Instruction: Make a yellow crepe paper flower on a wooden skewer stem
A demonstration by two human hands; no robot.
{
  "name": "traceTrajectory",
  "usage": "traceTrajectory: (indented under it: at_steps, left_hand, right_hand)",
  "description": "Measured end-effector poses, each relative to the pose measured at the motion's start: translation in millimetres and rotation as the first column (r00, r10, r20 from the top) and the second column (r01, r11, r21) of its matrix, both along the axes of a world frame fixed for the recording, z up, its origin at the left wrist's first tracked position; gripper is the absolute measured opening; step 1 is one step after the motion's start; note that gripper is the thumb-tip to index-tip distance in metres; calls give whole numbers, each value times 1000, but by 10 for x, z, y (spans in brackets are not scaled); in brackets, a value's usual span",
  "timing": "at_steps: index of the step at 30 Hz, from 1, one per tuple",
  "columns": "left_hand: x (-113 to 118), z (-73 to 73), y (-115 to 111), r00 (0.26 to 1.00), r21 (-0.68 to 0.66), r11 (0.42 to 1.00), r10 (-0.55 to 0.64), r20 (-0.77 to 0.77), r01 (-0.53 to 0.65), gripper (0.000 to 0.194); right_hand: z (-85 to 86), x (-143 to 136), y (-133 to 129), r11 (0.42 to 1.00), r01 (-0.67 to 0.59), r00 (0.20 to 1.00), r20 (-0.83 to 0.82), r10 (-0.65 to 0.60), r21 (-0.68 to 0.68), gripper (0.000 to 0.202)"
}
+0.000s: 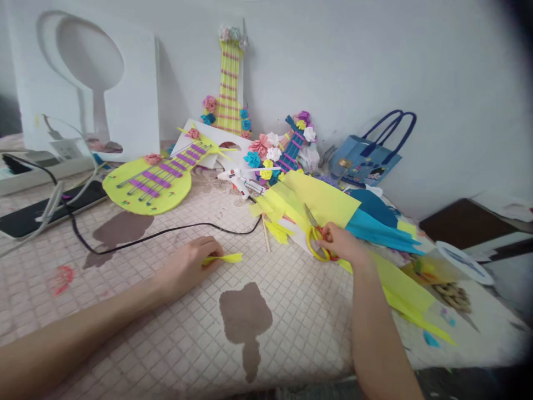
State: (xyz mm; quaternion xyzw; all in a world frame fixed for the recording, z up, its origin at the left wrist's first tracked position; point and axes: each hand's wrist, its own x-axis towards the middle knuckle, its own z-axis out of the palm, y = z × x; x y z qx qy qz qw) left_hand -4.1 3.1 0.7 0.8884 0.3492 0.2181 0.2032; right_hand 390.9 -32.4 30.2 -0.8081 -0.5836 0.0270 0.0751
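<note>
My left hand (194, 261) rests low over the patterned tablecloth, its fingers closed on a small yellow paper strip (229, 258) that sticks out to the right. On the right, my right hand (335, 241) has its fingers at the handles of yellow-and-red scissors (317, 243). Their blades point up and left over yellow crepe paper (325, 197). Blue crepe paper (378, 230) lies beside the yellow sheets. A thin wooden stick (266, 233) is left of the scissors.
A yellow paper guitar (150, 183) lies at the left, with a black cable (166, 229) curving below it. Behind the papers are a glue gun (237, 180) and paper flowers (266, 153). A blue bag (366, 158) leans on the wall; a plastic tub (441, 264) stands right.
</note>
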Motion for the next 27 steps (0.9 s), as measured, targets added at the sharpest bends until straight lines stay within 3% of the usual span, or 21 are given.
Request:
traceTrajectory:
  at_steps: [6, 10, 13, 17, 21, 27]
  left_hand:
    - [-4, 0, 7, 1000, -26, 1000, 12, -5, -12, 9]
    - [-16, 5, 6, 1000, -25, 1000, 0, -2, 0, 10]
    - [-19, 3, 4, 1000, -26, 1000, 4, -9, -4, 9]
    - [-13, -5, 4, 1000, -33, 999, 7, -19, -8, 9]
    - [-12, -11, 10, 1000, -37, 999, 6, -19, -7, 10]
    - [-4, 5, 18, 1000, -41, 999, 4, -16, -5, 10]
  right_hand:
    - [-144, 55, 22, 1000, 24, 999, -22, -24, 12, 31]
    - [-63, 51, 8, 997, 64, 997, -46, -61, 52, 28]
    - [27, 60, -55, 980, 97, 984, -165, -68, 174, 28]
    - [91, 21, -153, 925, 94, 896, -436, 83, 368, 35]
    - [59, -69, -185, 902, 69, 742, -627, 239, 426, 40]
    - [-139, -144, -69, 905, -70, 782, -540, 311, 419, 35]
